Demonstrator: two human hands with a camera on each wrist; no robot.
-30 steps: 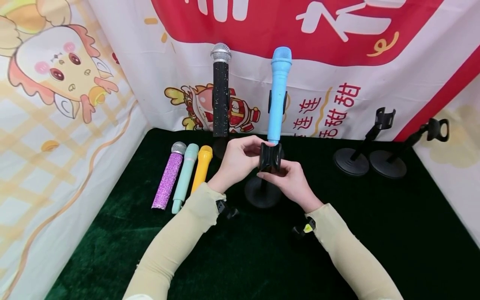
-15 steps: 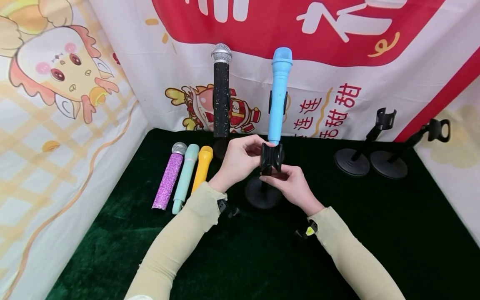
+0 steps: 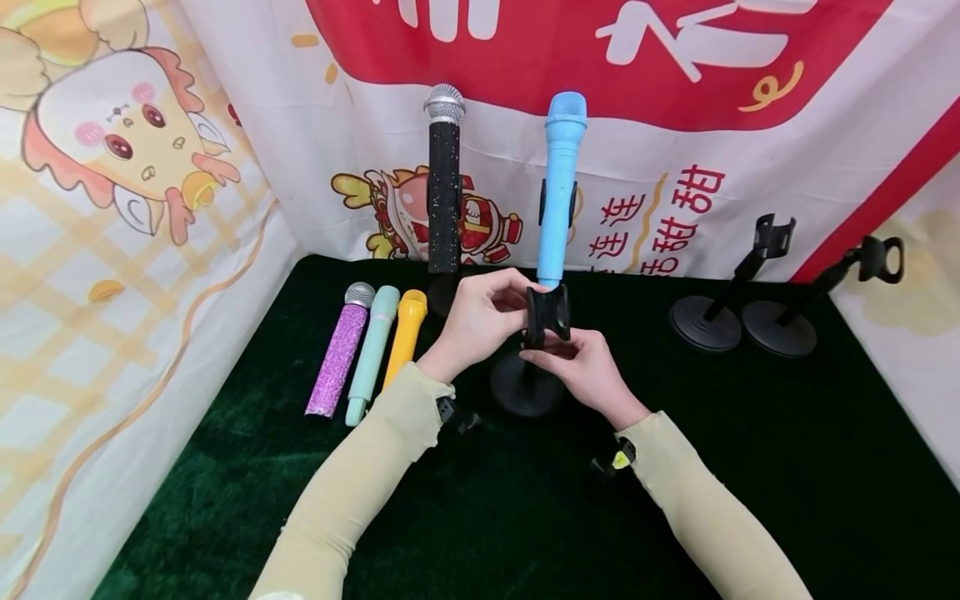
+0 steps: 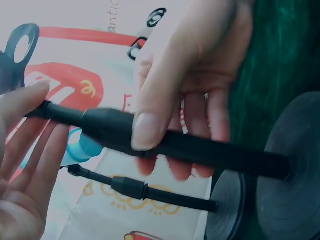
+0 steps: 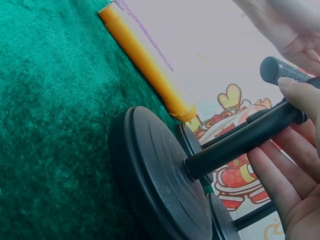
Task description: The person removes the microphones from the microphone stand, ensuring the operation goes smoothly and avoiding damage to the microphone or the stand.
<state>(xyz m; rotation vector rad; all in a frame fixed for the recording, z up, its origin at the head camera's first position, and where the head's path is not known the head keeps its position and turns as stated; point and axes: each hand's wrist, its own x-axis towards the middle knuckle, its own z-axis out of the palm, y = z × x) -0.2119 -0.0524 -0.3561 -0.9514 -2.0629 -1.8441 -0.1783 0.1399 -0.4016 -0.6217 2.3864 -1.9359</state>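
Note:
In the head view, my left hand pinches the neck of a black tabletop microphone stand just under its clip. My right hand grips the stand's post lower down. The left wrist view shows the thumb and fingers of the right hand around the thick collar of the post. The round base is on the green cloth, its post tilted in the right wrist view. Behind it, a light blue microphone sits in another stand, and a black glittery microphone stands upright to its left.
Left of my hands lie a purple glittery microphone, a mint green microphone and a yellow microphone. Two black stands, one with a U-shaped clip and one with a ring clip, stand at right. A printed curtain hangs behind.
The clip on the held stand has turned and shifted slightly to the right. My right hand has slid a little lower; my left hand keeps its pinch at the neck.

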